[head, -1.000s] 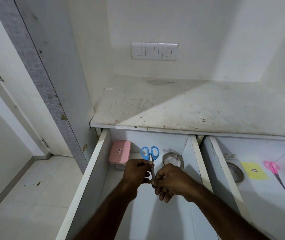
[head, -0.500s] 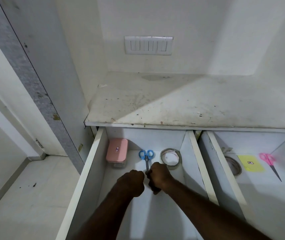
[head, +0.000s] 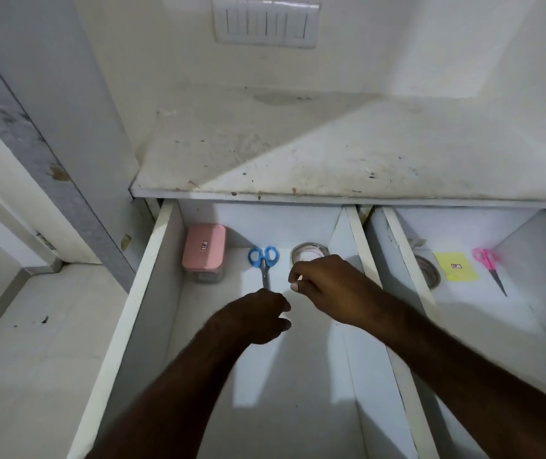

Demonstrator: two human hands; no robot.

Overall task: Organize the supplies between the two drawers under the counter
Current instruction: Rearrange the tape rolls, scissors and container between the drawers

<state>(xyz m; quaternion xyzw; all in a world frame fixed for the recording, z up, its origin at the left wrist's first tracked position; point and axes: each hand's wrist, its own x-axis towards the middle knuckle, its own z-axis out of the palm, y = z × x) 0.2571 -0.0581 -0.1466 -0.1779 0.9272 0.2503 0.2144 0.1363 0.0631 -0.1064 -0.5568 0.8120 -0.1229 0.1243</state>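
Note:
Blue-handled scissors (head: 263, 261) lie flat at the back of the left drawer (head: 139, 303), blades pointing toward me. My left hand (head: 258, 314) is curled into a loose fist right at the blade tip, and I see nothing held in it. My right hand (head: 326, 286) hovers over the front of a clear tape roll (head: 308, 251) with bent, parted fingers and holds nothing. A pink box (head: 203, 248) sits on a clear container at the back left. The right drawer (head: 407, 263) holds another tape roll (head: 429, 270), a yellow sticky pad (head: 456, 266) and pink scissors (head: 488, 263).
A stained white counter (head: 331, 150) overhangs both drawers, with a switch panel (head: 265, 23) on the wall behind. A wooden divider (head: 364, 246) separates the drawers. A door frame (head: 49, 167) and tiled floor (head: 33, 326) lie to the left.
Both hands were closed on the blue scissors' blades; now the scissors lie in the left drawer. My right hand has let go and moved right over the tape roll. My left hand slid back.

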